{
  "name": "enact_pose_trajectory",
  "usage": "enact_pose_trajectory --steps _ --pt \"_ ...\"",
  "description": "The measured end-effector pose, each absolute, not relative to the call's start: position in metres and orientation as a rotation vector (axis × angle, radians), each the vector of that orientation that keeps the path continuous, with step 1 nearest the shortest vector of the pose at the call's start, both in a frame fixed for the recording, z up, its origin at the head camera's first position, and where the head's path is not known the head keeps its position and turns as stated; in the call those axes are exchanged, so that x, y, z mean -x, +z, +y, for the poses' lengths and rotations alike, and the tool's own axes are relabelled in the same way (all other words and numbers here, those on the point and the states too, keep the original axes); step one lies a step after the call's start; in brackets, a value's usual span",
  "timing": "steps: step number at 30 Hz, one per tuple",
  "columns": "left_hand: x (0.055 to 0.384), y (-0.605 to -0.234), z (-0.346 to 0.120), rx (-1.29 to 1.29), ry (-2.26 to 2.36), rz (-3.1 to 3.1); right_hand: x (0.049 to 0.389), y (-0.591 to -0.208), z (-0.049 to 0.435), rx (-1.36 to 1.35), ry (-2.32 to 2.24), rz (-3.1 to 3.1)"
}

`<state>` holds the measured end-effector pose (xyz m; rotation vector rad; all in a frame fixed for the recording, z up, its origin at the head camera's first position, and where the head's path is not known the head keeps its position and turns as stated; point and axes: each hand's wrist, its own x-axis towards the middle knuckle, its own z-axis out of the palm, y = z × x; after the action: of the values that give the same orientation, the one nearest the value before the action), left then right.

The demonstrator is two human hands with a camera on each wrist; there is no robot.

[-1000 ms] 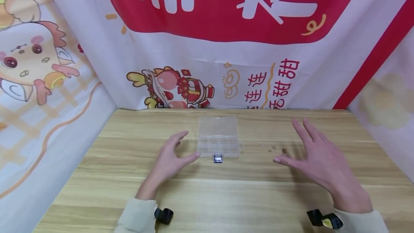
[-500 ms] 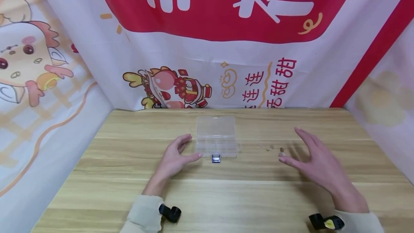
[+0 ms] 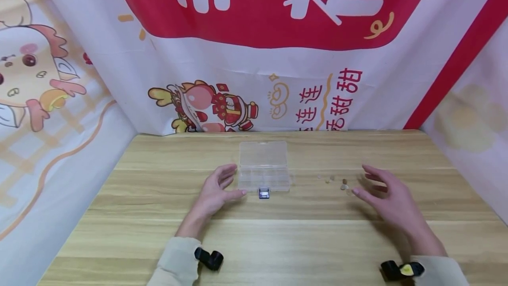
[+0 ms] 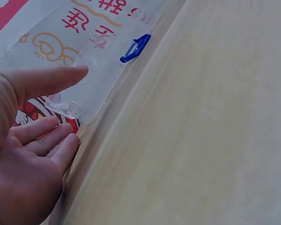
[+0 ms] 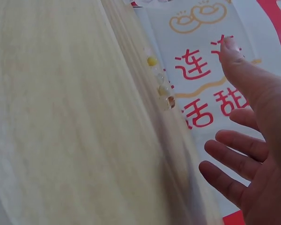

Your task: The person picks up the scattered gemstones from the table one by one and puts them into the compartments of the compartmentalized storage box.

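Note:
A clear plastic compartment box (image 3: 263, 179) lies on the table with its lid (image 3: 263, 153) swung back. A blue latch (image 3: 263, 193) sits on its front edge, also visible in the left wrist view as a blue clip (image 4: 136, 48). My left hand (image 3: 216, 192) hovers at the box's left side, thumb tip near the front corner, holding nothing. Over to the right, my right hand (image 3: 390, 195) is spread loosely with nothing between thumb and fingers. Several small bead-like pieces (image 3: 344, 184) lie just left of its thumb; the right wrist view shows yellow, clear and brown ones (image 5: 163, 90).
Light wood-grain table (image 3: 262, 242) spreads out in front of the box. A printed cloth (image 3: 222, 56) hangs along the table's back edge, with more cloth at both sides. Small black cameras (image 3: 209, 258) are strapped on both wrists.
My right hand has drawn back a little, its fingers bending in, and more of the small pieces show beside the thumb. My left hand has edged closer to the box. The view has shifted slightly.

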<state>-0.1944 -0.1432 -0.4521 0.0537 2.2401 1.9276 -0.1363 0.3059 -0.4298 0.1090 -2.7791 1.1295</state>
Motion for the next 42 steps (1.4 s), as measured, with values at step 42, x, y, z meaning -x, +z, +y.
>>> enact_pose_trajectory --steps 42 --pt "0.198 -0.454 -0.141 -0.027 1.762 2.365 0.140 -0.448 0.316 0.036 1.127 -2.861"
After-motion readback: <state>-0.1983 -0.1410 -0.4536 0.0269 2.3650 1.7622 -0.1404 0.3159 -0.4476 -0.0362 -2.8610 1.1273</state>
